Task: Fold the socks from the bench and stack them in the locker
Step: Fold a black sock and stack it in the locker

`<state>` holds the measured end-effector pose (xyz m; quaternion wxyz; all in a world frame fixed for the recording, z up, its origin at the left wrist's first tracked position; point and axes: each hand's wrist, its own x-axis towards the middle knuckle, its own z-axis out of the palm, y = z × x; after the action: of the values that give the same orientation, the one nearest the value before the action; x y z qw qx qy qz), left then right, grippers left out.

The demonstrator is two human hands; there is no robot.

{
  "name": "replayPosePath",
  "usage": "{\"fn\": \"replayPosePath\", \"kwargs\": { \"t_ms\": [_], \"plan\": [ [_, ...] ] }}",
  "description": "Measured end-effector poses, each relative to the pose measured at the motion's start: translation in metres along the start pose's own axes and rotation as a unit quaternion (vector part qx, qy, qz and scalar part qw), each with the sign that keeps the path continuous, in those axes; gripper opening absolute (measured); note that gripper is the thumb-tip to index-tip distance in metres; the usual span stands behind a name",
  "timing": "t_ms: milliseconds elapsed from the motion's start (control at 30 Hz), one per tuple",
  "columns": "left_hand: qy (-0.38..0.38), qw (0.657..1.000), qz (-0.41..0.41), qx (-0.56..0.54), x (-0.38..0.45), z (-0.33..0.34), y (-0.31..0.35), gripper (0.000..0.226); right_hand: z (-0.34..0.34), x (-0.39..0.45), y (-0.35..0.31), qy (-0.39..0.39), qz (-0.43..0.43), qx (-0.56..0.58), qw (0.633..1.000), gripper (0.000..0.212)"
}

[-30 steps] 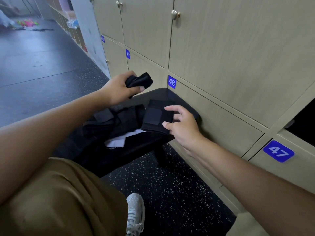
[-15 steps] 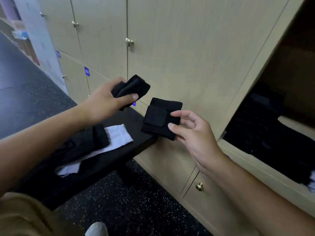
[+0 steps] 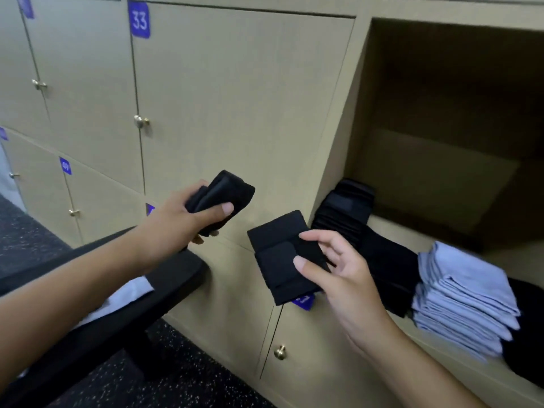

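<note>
My left hand point(image 3: 182, 225) grips a rolled black sock bundle point(image 3: 228, 187) in the air in front of the closed locker doors. A flat folded black sock point(image 3: 273, 248) is pinched by my right hand point(image 3: 341, 275), just left of the open locker point(image 3: 441, 178). Inside that locker, a stack of folded black socks point(image 3: 347, 210) sits at the left and a stack of folded light-blue socks point(image 3: 468, 301) at the front right. The black bench point(image 3: 173, 278) lies under my left forearm with a white sock point(image 3: 129, 293) on it.
Closed beige locker doors with brass knobs point(image 3: 141, 121) fill the wall to the left, one marked 33 point(image 3: 139, 20). A lower door with a knob point(image 3: 279, 351) sits beneath my right hand. Dark speckled floor point(image 3: 176, 384) runs below the bench.
Both hands have carried their socks up off the bench and to the right. The view swung right, so the open locker with its stacks now shows fully.
</note>
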<state>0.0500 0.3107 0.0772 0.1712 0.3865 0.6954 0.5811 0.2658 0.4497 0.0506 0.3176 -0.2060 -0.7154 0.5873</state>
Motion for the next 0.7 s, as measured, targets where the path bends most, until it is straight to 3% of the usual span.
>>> {"fn": "replayPosePath", "kwargs": {
  "t_ms": [167,267,433,700],
  "plan": [
    [-0.082,0.988,-0.082,-0.105,-0.005,0.032,0.013,0.033,-0.022,-0.001,-0.010,-0.007,0.002,0.068,0.998,0.063],
    [-0.144,0.958,-0.142,-0.203,-0.012,0.052,0.022,0.035,-0.026,0.001,-0.009,0.023,-0.001,0.065,0.998,0.067],
    [-0.167,0.911,-0.225,-0.304,-0.018,0.070,0.028,0.035,-0.035,0.007,-0.010,0.038,-0.012,0.050,0.998,0.070],
    [-0.190,0.894,-0.252,-0.317,-0.016,0.081,0.023,0.042,-0.053,0.018,-0.015,-0.069,-0.020,0.032,0.997,0.070]
  ]
}}
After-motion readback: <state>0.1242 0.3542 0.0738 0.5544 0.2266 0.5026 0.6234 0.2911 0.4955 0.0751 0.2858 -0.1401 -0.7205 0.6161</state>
